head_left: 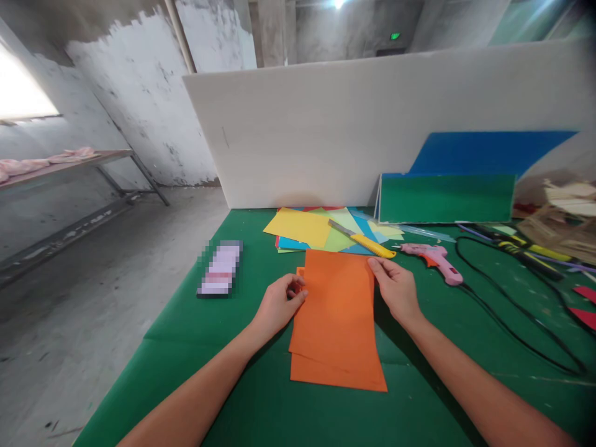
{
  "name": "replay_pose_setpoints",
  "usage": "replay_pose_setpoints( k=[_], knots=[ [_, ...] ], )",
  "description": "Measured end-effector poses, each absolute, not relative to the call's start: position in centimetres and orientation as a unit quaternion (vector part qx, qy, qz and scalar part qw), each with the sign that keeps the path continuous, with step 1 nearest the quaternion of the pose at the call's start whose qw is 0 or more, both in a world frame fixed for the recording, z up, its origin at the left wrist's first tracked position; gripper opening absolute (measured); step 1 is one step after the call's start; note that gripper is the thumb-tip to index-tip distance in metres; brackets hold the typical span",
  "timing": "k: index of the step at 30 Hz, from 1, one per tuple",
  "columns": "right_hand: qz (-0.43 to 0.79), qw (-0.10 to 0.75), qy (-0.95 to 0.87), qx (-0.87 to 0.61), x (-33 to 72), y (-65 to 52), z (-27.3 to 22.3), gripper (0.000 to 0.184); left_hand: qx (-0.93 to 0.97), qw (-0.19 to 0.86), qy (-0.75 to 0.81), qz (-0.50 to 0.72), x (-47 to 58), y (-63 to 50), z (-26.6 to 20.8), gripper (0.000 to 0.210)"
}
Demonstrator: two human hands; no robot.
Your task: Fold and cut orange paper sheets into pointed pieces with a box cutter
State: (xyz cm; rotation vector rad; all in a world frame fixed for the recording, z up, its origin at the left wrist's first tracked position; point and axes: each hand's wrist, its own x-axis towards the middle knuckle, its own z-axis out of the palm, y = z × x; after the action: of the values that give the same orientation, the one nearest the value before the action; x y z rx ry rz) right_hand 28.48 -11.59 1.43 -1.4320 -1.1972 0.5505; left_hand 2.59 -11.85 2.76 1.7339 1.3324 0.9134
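Sheets of orange paper (338,310) lie overlapped in front of me on the green tabletop, the upper one slightly askew over the lower. My right hand (398,288) pinches the upper sheet near its far right corner, thumb on top. At the left edge, my left hand (282,301) has its fingers curled and its thumb against the paper. Just beyond the orange sheets lies a yellow utility knife (372,244) with its blade out, resting partly on a pile of coloured paper (298,228).
A pink glue gun (435,257) with a black cord lies to the right, near yellow-and-black tools (526,251). A phone-like pixelated object (221,270) lies left. Behind stand a white board (302,136), a green panel (447,198) and a blue panel (488,152).
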Motion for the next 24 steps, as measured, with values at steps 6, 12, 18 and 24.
replay_pose_setpoints(
  k=[6, 12, 18, 24],
  knots=[
    [0.229, 0.564, -0.509, -0.608, 28.3, -11.6, 1.4, 0.041, 0.647, 0.422, 0.508, 0.38, 2.6, -11.8, 2.4, 0.012],
    [0.179, 0.529, -0.605, -0.568, 27.2, -12.9, 2.1, 0.028, 0.629, 0.442, 0.526, 0.363, 2.8, -12.1, 2.5, 0.015],
    [0.056, 0.41, -0.785, -0.462, 25.7, -14.5, 2.7, 0.023, 0.57, 0.507, 0.522, 0.381, 3.2, -12.2, 2.6, 0.019],
    [-0.045, 0.339, -0.863, -0.372, 24.1, -15.6, 2.9, 0.026, 0.524, 0.551, 0.514, 0.396, 3.6, -12.7, 2.7, 0.034]
  ],
)
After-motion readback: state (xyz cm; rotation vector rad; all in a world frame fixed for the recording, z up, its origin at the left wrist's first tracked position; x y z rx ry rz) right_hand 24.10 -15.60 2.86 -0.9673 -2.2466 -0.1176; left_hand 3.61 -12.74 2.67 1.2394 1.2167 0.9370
